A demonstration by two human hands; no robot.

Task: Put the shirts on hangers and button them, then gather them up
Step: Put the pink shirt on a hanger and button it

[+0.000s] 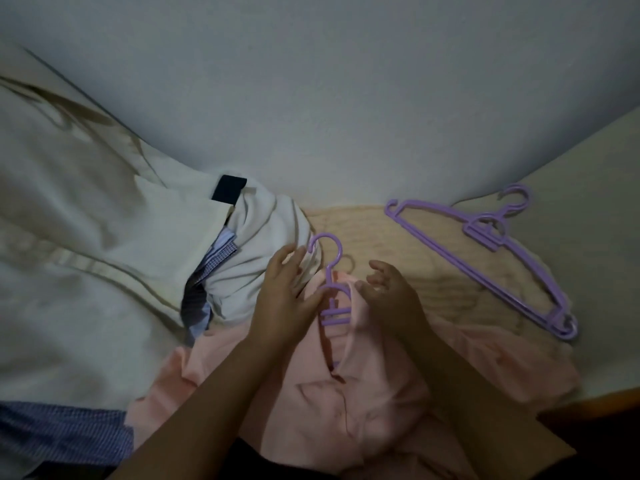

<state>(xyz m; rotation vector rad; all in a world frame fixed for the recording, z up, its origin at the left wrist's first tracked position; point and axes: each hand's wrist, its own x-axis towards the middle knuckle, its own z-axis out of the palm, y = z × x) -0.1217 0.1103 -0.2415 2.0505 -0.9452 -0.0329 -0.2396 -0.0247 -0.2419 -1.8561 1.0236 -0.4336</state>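
Hands at collar of pink shirt w/ purple hanger inside.

We see the pale pink cotton shirt (346,393) lying at 6 o'clock on the bed, a purple plastic hanger (330,289) tucked in its neck, hook pointing to 12. Our left hand (287,299) has fingers straight, thumb touching the hanger's neck; it clamps nothing. Our right hand (391,296) sits just beside, fingers loosely curled at the collar; can't tell if it pinches cloth. A stack of spare purple plastic hangers (491,244) lies at 2 o'clock on a beige knit cloth (398,244). A white shirt over blue checked shirts (242,258) is heaped at 10 o'clock, touching the pink one.
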